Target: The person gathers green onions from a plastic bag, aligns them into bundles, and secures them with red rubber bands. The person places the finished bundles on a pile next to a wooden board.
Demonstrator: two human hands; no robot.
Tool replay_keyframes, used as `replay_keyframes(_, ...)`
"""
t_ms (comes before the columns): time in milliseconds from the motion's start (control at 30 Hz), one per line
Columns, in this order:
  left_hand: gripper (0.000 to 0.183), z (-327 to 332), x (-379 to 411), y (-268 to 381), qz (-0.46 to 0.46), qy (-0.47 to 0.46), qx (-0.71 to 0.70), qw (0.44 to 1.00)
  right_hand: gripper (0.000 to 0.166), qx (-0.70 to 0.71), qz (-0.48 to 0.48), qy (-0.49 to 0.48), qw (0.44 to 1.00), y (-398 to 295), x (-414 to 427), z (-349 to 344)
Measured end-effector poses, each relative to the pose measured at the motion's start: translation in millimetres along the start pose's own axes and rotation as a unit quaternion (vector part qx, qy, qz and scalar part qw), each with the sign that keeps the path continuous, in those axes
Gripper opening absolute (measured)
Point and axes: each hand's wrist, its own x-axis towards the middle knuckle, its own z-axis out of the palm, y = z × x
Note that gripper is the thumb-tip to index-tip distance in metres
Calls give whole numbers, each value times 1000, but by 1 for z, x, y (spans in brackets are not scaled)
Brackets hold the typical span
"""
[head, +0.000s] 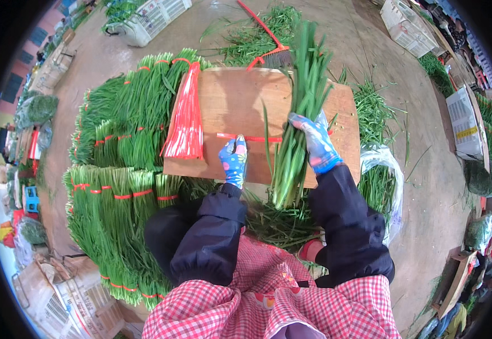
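Note:
My right hand, in a blue patterned glove, grips a loose bunch of long green leafy stalks over the right part of a wooden board. The pale stalk ends hang past the board's near edge. Under the bunch runs a flat red plastic tie, laid crosswise. My left hand, gloved alike, pinches this tie near its left end. A hank of red plastic strips lies at the board's left edge.
Bundles of green stalks with red ties are stacked at the left. Beyond the board lie a red-handled broom and loose leaves. A plastic bag of greens stands at the right. White crates stand farther off.

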Motion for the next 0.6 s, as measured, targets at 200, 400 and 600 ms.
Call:
replay_keyframes(200, 18, -20, -4, -3, 60, 12, 62, 996, 22, -161, -24, 51, 985, 56, 80, 3)
replay_keyframes(400, 17, -19, -9, 9, -6, 33, -47, 998, 66, -193, -5, 58, 979, 58, 72, 25)
replay_keyframes(600, 18, -20, -9, 13, -19, 28, -16, 999, 67, -200, -81, 64, 974, 32, 40, 0)
